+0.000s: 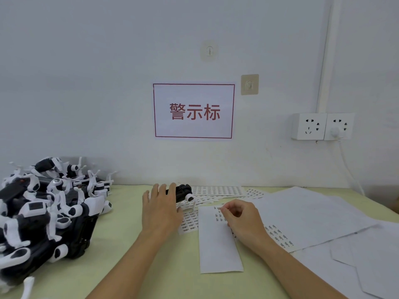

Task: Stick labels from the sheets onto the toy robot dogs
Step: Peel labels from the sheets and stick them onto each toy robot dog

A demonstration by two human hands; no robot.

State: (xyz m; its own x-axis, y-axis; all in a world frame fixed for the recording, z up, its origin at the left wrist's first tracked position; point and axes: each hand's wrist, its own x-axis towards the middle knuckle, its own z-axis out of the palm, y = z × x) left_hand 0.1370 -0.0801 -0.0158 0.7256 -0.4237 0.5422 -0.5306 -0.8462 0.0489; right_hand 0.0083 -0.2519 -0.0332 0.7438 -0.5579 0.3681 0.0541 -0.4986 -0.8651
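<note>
Nearest the table's [133,244] front edge, a narrow label sheet [218,244] lay flat, mostly bare backing with a few labels left at its far end. On that far end the right hand [241,219] rested with fingers curled, thumb and forefinger pinched at a label too small to make out. Left of the sheet, the left hand [160,209] lay with fingers straight over a toy robot dog [183,192], covering its rear; only its dark body and one white leg showed. Further left, a heap of dogs [43,210] ran past the picture's edge. Beyond the sheet, more label sheets [218,190] reached the wall. Right of it, blank papers [313,214] spread, cut off at the corner.
</note>
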